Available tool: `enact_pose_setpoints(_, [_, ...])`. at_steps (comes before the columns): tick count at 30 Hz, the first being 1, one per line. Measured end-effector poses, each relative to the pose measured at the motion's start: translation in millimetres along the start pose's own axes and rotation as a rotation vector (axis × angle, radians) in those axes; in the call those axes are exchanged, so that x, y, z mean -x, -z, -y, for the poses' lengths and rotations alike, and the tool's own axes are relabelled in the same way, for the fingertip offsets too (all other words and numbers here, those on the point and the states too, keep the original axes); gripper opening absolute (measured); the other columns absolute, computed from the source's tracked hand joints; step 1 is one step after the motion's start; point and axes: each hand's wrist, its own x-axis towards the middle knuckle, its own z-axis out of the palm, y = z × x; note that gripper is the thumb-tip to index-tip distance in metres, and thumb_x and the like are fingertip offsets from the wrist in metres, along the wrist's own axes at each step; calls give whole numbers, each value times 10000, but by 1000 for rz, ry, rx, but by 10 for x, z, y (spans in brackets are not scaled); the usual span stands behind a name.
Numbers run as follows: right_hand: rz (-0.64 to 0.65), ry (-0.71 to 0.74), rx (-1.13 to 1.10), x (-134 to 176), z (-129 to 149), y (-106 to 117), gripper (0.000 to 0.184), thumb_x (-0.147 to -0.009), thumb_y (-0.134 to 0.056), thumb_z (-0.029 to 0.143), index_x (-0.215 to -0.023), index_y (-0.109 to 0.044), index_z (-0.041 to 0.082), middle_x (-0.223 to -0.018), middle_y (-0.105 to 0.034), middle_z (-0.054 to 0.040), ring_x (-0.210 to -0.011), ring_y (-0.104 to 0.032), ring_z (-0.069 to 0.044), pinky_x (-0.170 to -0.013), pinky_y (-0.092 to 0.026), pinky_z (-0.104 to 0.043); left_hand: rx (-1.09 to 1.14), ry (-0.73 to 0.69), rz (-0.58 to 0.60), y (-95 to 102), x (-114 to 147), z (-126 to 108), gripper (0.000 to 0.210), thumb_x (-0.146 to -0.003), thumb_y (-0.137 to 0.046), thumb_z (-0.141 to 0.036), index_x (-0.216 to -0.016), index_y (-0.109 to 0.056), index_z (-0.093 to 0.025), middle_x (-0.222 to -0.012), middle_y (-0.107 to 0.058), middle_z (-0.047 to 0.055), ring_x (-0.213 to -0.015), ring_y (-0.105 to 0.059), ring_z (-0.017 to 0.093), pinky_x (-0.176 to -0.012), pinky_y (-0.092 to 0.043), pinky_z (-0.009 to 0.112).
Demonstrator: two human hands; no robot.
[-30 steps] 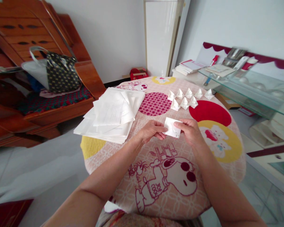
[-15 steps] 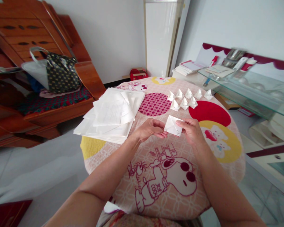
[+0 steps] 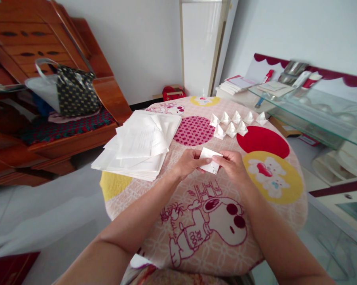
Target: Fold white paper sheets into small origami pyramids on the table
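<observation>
A small folded square of white paper (image 3: 209, 168) is held above the middle of the round table. My left hand (image 3: 190, 163) grips its left side, thumb on top and fingers underneath. From the right, my right hand (image 3: 232, 163) pinches it, the thumb pressed on its upper face near the other thumb. Small dark marks show at the paper's lower corner. Beyond my hands, several folded white paper boats (image 3: 231, 129) stand in two rows. To the left lies a stack of loose white paper sheets (image 3: 137, 166), some with faint print.
A patterned cloth (image 3: 202, 253) with a cartoon dog covers the round table. At the right stands a glass-topped cabinet (image 3: 321, 118) holding cups and papers, its edge close to the table. A wooden bench (image 3: 110, 95) with bags (image 3: 76, 91) is at the left.
My left hand has shifted onto the folded paper, its thumb now on top. The right thumb has slid inward, and the paper has moved slightly left and down.
</observation>
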Motion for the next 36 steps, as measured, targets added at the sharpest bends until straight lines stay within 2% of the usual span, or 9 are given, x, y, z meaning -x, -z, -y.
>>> enact_pose_setpoints(3, [67,-15,43,-4,36,24,261,-706,-733,392,-611,-609,184,-580,-639,-6,-529,-566,-134,-493,-444,-240,-43,-15,-15,32,11,-26,269,-728,-816,-308,-870,-765,-85,-758,-737,70,-632,-648,128,-524,-486,205])
enact_pose_setpoints(7, [82,-43,145,12,85,11,179,-659,-662,303,-571,-550,195,-532,-571,25,-504,-518,-114,-461,-387,-217,-139,-49,31,60,21,-46,153,-722,-781,-221,-809,-766,-95,-672,-693,20,-578,-598,94,-532,-441,192])
enact_pose_setpoints(11, [91,-63,177,15,90,-7,140,-621,-626,286,-550,-544,197,-505,-567,25,-481,-520,-117,-445,-378,-217,-145,-44,80,83,17,-37,161,-703,-787,-217,-810,-772,-99,-687,-701,15,-588,-599,92,-547,-435,192])
enact_pose_setpoints(17, [79,-92,85,-13,59,75,131,-623,-658,292,-556,-617,186,-496,-648,-19,-452,-579,-134,-469,-456,-235,-50,-5,106,129,-2,-37,201,-665,-820,-255,-784,-769,-101,-677,-706,28,-570,-589,96,-529,-435,199])
enact_pose_setpoints(21, [-1,-56,21,-35,53,172,136,-648,-686,290,-577,-665,175,-513,-672,-37,-447,-600,-145,-476,-492,-253,-13,5,70,140,-12,-52,231,-646,-842,-281,-775,-773,-102,-650,-695,27,-542,-571,91,-507,-420,199])
enact_pose_setpoints(24, [-82,-32,-59,-51,51,219,208,-716,-718,366,-644,-700,172,-561,-695,-46,-475,-629,-162,-500,-524,-279,40,-15,6,135,-20,-57,255,-636,-852,-302,-786,-775,-110,-663,-697,24,-538,-563,90,-498,-412,201])
enact_pose_setpoints(27, [-32,-20,-66,-47,40,176,288,-750,-756,455,-722,-736,170,-634,-721,-51,-548,-656,-173,-559,-545,-299,76,-38,-47,116,-22,-49,284,-641,-856,-325,-821,-782,-118,-701,-712,28,-565,-574,96,-515,-425,207])
enact_pose_setpoints(30, [29,18,26,-24,11,63,264,-731,-792,427,-677,-723,178,-629,-685,-19,-588,-610,-153,-575,-495,-276,51,-59,-64,86,-17,-26,298,-654,-858,-352,-830,-783,-123,-742,-730,36,-604,-592,101,-563,-450,216])
enact_pose_setpoints(36, [-80,54,35,8,-42,-18,228,-758,-749,382,-661,-690,185,-617,-587,22,-584,-490,-124,-556,-393,-259,-168,-70,-51,66,-24,28,307,-688,-854,-410,-699,-736,-127,-594,-645,5,-534,-519,86,-516,-395,210])
